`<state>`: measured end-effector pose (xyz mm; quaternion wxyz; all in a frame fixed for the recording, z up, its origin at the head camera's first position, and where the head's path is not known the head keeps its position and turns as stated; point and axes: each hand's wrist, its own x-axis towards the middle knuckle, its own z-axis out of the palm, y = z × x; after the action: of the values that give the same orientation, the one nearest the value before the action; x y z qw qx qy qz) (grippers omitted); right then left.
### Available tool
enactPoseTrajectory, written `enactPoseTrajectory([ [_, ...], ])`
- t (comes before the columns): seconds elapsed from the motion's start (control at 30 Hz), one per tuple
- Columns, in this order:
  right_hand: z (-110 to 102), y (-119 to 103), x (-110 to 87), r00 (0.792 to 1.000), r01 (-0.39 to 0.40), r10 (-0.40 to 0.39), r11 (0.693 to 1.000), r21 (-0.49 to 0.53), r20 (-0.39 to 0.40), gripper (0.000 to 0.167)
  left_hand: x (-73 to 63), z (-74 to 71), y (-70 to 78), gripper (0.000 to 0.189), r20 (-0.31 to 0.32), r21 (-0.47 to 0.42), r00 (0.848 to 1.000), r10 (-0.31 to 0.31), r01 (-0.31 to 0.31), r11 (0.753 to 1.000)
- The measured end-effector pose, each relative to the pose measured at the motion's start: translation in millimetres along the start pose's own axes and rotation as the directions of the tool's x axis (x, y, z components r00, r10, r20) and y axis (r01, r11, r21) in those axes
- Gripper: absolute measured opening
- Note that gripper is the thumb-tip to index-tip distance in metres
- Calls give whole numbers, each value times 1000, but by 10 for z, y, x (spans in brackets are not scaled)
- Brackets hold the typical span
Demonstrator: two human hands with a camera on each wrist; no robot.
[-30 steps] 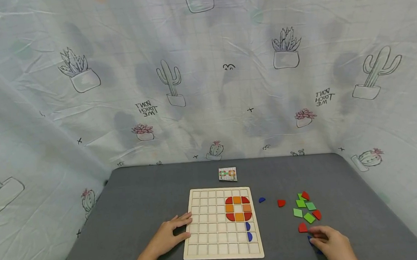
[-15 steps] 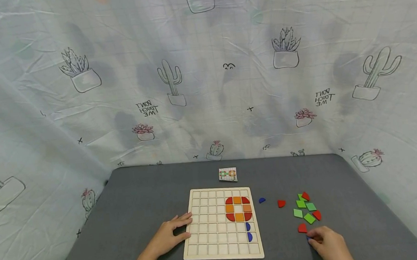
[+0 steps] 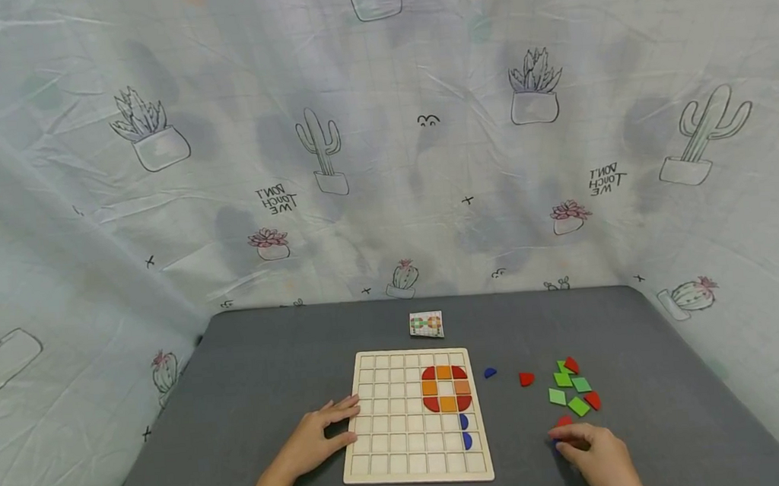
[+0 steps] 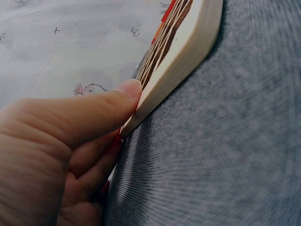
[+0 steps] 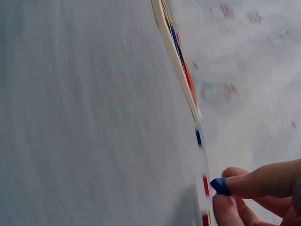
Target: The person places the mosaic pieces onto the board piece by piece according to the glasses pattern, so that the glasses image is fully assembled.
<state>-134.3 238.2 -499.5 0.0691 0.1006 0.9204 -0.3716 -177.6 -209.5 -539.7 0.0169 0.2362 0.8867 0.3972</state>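
Note:
My left hand point(image 3: 314, 438) rests at the left edge of a wooden grid board point(image 3: 394, 480), fingers and thumb touching its rim. In the left wrist view, the thumb point(image 4: 108, 106) lies against the board's pale edge point(image 4: 188, 56). My right hand point(image 3: 597, 454) pinches a small blue piece point(image 5: 220, 186) between thumb and fingers, right of the board. Red quarter-round and orange square pieces point(image 3: 446, 405) form a ring in the board's upper right. Below them lie two blue half-round pieces point(image 3: 467, 440).
Right of the board lie a loose blue half-round piece point(image 3: 490, 372), a red quarter-round piece point(image 3: 526, 379), and a cluster of green squares point(image 3: 579, 406) and red pieces. A small pattern card point(image 3: 426, 325) lies behind the board on the grey table point(image 3: 288, 350).
My right hand has moved left with the blue piece pinched, now partly covering the nearest red piece. The left hand stays at the board's edge.

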Motion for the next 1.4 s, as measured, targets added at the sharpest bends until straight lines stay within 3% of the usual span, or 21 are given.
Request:
enactPoseTrajectory([
  [0.23,372,-258,-91,998,17,-29,979,202,56,15,4,-4,10,50,-6,4,1000,-6,6,1000],
  [0.5,703,-504,-162,974,74,-143,936,345,179,16,9,4,6,49,-17,19,1000,8,-7,1000],
  [0.67,867,-575,-165,966,109,-191,913,393,175,15,10,7,3,48,-21,16,1000,13,-12,1000],
  [0.9,1011,-631,-169,956,226,-279,895,385,86,12,6,0,8,49,-13,13,1000,8,-7,1000],
  [1.2,1085,-724,-221,953,290,-303,930,227,24,9,3,3,5,49,-10,7,1000,1,-1,1000],
  [1.4,1097,-749,-246,949,311,-315,936,167,-4,12,7,3,-4,49,-5,9,1000,2,-2,1000],
])
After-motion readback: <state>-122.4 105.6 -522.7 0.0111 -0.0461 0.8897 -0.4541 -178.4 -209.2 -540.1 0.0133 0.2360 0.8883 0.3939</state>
